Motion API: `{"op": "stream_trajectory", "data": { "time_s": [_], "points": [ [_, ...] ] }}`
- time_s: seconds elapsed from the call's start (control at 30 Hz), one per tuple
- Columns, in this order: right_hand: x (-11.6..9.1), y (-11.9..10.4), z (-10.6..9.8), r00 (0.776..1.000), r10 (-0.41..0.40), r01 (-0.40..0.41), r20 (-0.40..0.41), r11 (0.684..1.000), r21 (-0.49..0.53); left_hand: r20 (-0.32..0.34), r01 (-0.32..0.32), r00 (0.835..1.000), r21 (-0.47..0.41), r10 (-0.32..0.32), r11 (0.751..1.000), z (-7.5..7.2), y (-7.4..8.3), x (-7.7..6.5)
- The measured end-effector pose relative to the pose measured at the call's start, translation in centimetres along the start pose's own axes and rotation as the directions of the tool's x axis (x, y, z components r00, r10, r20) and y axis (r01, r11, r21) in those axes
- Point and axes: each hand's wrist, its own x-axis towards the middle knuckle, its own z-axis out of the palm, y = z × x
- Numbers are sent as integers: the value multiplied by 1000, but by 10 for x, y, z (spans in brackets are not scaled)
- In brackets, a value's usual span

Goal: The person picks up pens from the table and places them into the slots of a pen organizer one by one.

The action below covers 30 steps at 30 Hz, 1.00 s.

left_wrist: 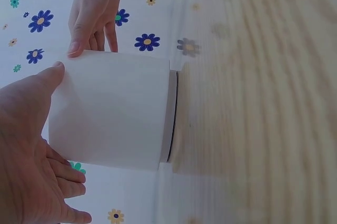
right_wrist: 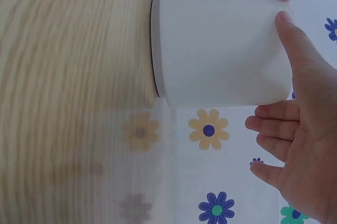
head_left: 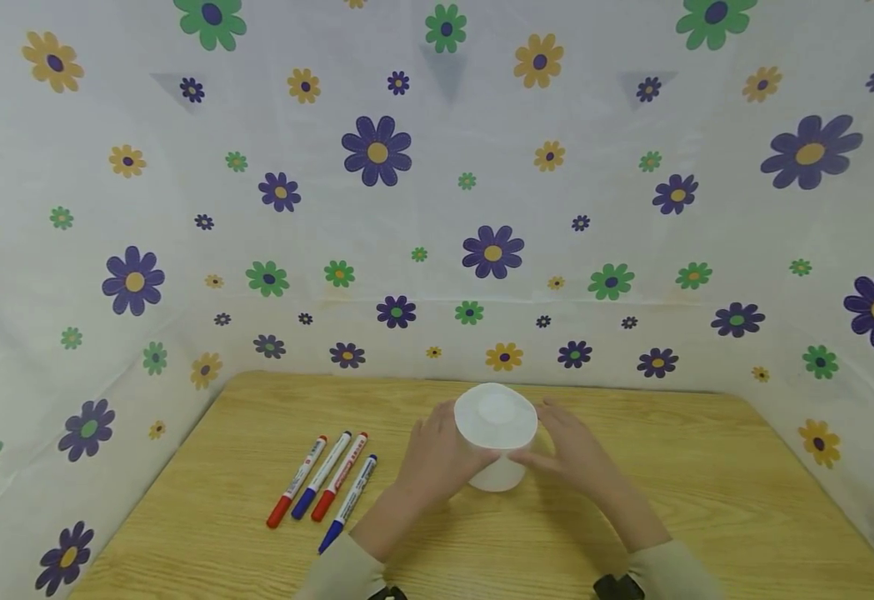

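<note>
A white cylindrical container stands upright between my two hands, its round top a pale disc with a brighter middle. My left hand grips its left side near the top, thumb across the front and fingers reaching round behind. From the other side my right hand holds it the same way, and the two thumb tips nearly meet at the front. In the left wrist view, the container's smooth wall ends in a narrower base with a dark line, right at the tabletop. The right wrist view shows the same wall beside the right fingers.
On the wooden table, several white markers with red or blue caps lie side by side, left of the container. A flower-printed white cloth hangs behind the table and along both sides.
</note>
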Motion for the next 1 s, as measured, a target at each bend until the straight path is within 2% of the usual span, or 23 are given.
{"op": "stream_trajectory", "data": {
  "time_s": [0.17,0.4,0.63,0.83,1.0],
  "points": [
    [2,-11,4,1000,-2,2,3,1000,3,-14,-9,1000,-1,9,1000,-8,-6,-5],
    [3,-21,10,999,-36,36,-6,999,10,10,4,1000,25,-4,1000,-18,-16,-14],
    [8,-27,18,999,-51,51,-8,998,22,17,-1,1000,-9,1,1000,-28,-24,-18],
    [12,-35,18,999,-36,36,-8,999,-20,24,-27,999,-23,27,999,-32,-32,-16],
    [15,-38,19,1000,-15,15,7,996,-82,56,-41,998,29,39,999,-40,-36,-14]
  ]
}}
